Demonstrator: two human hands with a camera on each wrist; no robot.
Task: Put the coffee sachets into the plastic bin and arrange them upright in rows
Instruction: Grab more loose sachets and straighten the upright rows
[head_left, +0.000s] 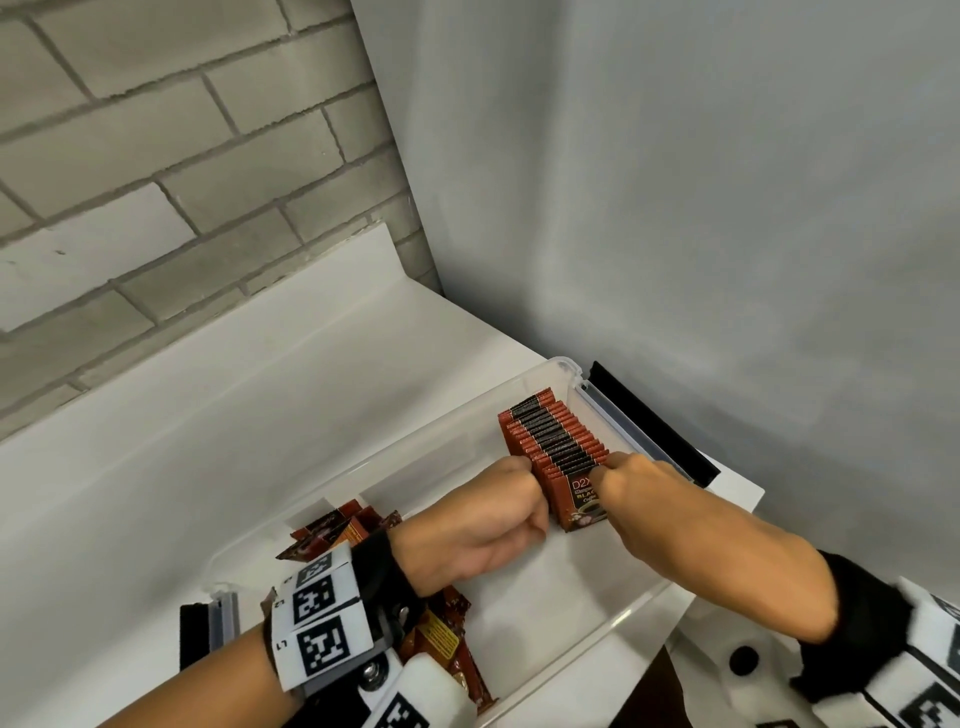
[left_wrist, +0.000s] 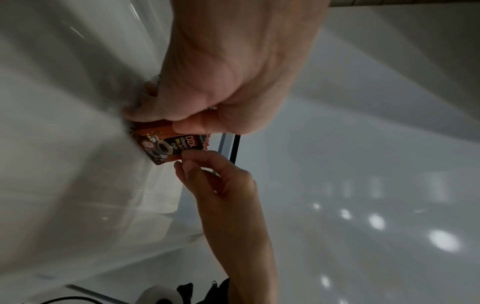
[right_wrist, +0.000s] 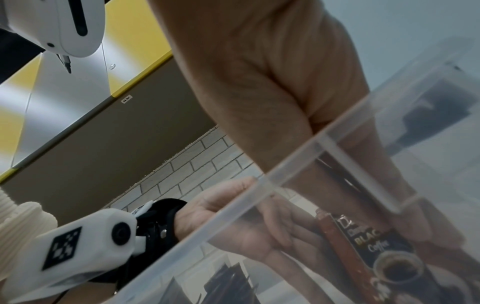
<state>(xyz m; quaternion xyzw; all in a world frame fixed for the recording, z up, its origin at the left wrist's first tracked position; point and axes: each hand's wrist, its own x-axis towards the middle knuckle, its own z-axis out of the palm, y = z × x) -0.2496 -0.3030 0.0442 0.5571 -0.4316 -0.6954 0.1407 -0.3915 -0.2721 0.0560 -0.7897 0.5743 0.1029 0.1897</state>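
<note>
One clear plastic bin (head_left: 363, 470): one upright row of sachets (head_left: 558, 447) at 2 o'clock, loose pile (head_left: 332, 530) at 8. Left hand (head_left: 483, 525) and right hand (head_left: 634, 483) both curl round the row's ends, pinching it.

A grey brick wall (head_left: 156, 171) with pale mortar lines is seen at the left, and a smooth, plain grey wall (head_left: 701, 208) is met by it at a corner. A white table (head_left: 182, 467) with a raised back edge is set against both walls. In the right wrist view, yellow and silver panels (right_wrist: 78, 82) are seen overhead.
</note>
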